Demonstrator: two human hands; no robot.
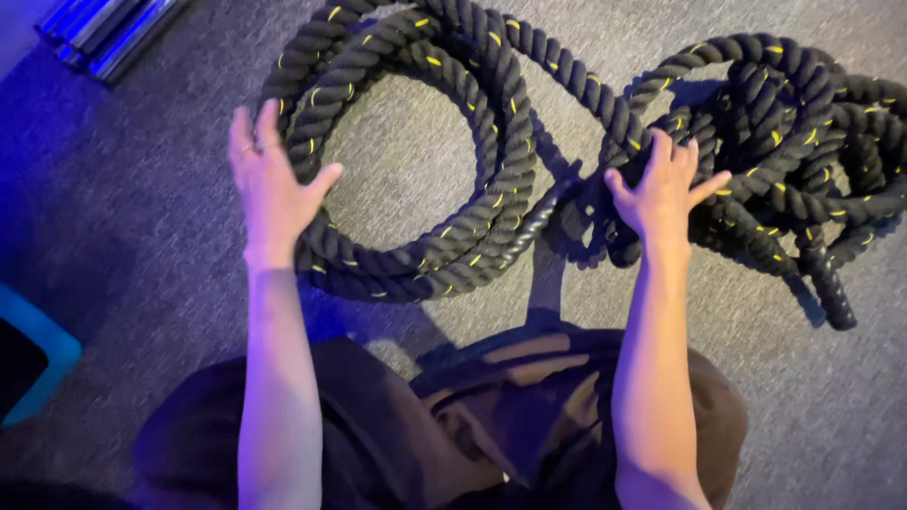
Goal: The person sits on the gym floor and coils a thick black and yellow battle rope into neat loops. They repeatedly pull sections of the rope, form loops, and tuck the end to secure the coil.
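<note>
Fingers of the left hand are spread flat and open, grasping nothing; I see the thumb pointing toward the middle of the frame and the palm lying over the left edge of the round coil of the thick black rope. The right hand is also open, its fingers fanned out and pressed on the rope at the centre right, where the round coil meets the tangled heap; whether the fingertips hook under a strand I cannot tell, because the back of the hand covers them. The rope lies on the grey carpet, filling the upper half of the frame. It is heavy, twisted, black with small yellow flecks, and one smooth sleeved end points to the lower right. The heap is cut off at the right edge, and the coil at the top edge. In the upper left corner some shiny metal bars are only partly visible. At the lower left a blue object is cut by the edge, and I cannot make out what it is.
</note>
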